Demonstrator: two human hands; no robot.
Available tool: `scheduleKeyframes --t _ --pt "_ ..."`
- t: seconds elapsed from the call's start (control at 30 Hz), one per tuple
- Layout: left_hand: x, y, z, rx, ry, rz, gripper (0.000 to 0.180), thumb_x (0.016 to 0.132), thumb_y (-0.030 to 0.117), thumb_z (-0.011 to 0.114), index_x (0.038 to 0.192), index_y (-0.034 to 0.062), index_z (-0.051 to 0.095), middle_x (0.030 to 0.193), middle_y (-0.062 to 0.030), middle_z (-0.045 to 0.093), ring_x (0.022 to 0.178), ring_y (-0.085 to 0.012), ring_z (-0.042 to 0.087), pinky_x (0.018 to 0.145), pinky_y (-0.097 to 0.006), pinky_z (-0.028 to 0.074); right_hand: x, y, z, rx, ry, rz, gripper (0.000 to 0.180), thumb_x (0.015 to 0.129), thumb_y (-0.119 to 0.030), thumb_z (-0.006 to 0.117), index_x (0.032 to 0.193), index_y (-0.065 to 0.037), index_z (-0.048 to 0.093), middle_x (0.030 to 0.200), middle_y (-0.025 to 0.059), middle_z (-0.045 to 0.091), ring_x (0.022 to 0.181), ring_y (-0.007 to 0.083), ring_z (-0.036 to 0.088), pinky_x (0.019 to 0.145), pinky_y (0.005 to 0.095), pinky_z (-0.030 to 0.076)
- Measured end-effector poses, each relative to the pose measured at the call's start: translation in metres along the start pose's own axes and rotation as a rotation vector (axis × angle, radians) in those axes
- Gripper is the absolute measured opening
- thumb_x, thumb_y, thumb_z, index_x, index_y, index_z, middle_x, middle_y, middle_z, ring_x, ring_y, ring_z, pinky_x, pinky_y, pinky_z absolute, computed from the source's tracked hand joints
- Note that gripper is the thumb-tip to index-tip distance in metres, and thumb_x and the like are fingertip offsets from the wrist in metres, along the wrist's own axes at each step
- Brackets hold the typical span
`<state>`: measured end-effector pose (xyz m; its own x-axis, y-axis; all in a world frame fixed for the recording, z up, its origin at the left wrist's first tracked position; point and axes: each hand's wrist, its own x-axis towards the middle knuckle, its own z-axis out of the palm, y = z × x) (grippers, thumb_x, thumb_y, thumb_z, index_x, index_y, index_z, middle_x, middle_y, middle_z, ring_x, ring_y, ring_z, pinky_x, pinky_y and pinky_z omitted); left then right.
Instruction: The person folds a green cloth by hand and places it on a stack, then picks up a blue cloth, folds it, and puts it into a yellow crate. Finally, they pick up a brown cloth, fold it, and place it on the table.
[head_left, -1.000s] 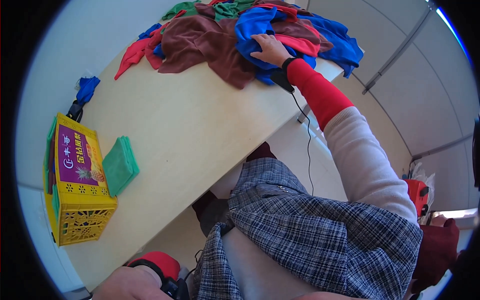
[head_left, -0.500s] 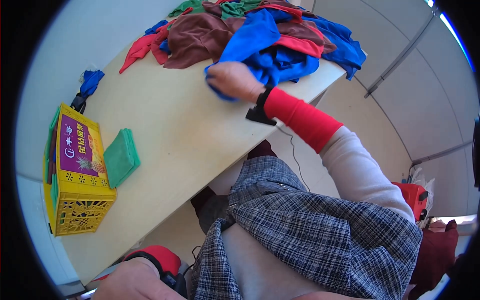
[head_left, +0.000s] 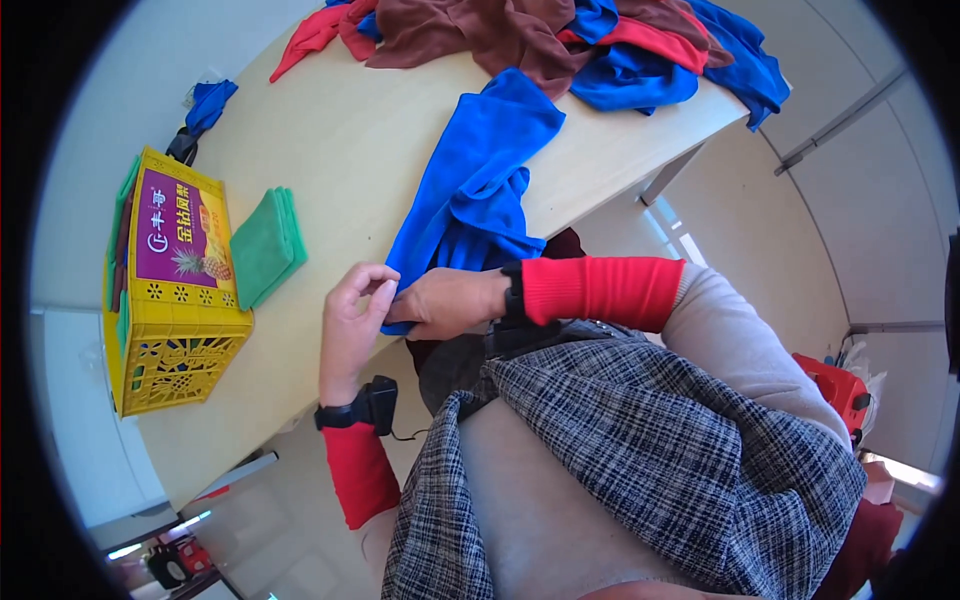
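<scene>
A blue cloth point(head_left: 490, 150) lies stretched and partly crumpled across the table, its near end drawn to the front edge. My right hand point(head_left: 450, 303) grips that near end, fingers curled over the fabric. Beside it, my left hand point(head_left: 352, 318) has thumb and forefinger pinched at the cloth's left edge; the remaining fingers are bent and partly hidden. Both wrists wear black bands next to red cuffs.
A heap of brown, red and blue cloths point(head_left: 500, 35) covers the table's far side. On the left stand a yellow plastic crate point(head_left: 180, 345) with cloths in it and a folded green cloth point(head_left: 268, 250) beside it. A blue bundle point(head_left: 210, 105) lies behind the crate.
My right hand has pulled the blue cloth off the heap toward me. My left hand has risen from the lower edge to meet it. The view has shifted.
</scene>
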<state>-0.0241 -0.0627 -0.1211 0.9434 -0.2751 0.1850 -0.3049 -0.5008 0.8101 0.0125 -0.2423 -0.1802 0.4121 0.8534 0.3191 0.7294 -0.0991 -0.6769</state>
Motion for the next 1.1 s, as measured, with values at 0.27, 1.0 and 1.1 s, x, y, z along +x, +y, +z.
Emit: scheduleKeyframes --t 0.27,1.0,1.1 --pt "0.053 -0.071 0.029 0.224 0.091 -0.212 0.026 0.094 0.020 0.070 0.107 -0.0020 0.065 0.085 -0.0077 0.068 0.077 -0.0185 0.066 0.070 -0.031 0.052 -0.030 0.002 -0.025 -0.115 -0.129 0.068 0.024 0.082 -0.016 0.071 0.100 -0.003 0.063 0.094 0.0168 0.067 0.090 0.0377 0.067 0.075 0.0466 0.054" --pt "0.145 -0.082 0.022 -0.081 0.053 -0.268 0.025 0.094 0.024 0.063 0.076 0.0069 0.057 0.067 -0.0016 0.056 0.055 -0.0134 0.057 0.049 -0.030 0.049 -0.048 0.001 -0.062 -0.085 0.022 0.075 0.021 0.083 -0.022 0.069 0.097 -0.007 0.066 0.087 0.0178 0.069 0.083 0.0386 0.068 0.071 0.0471 0.054" --pt "0.138 -0.089 -0.061 -0.014 0.393 -0.041 0.019 0.096 0.023 0.059 0.084 0.0079 0.061 0.077 -0.0024 0.062 0.065 -0.0141 0.064 0.058 -0.029 0.053 -0.050 0.006 -0.113 -0.110 0.148 0.201 0.021 0.086 -0.023 0.069 0.101 -0.008 0.068 0.088 0.0191 0.068 0.083 0.0385 0.068 0.072 0.0469 0.053"
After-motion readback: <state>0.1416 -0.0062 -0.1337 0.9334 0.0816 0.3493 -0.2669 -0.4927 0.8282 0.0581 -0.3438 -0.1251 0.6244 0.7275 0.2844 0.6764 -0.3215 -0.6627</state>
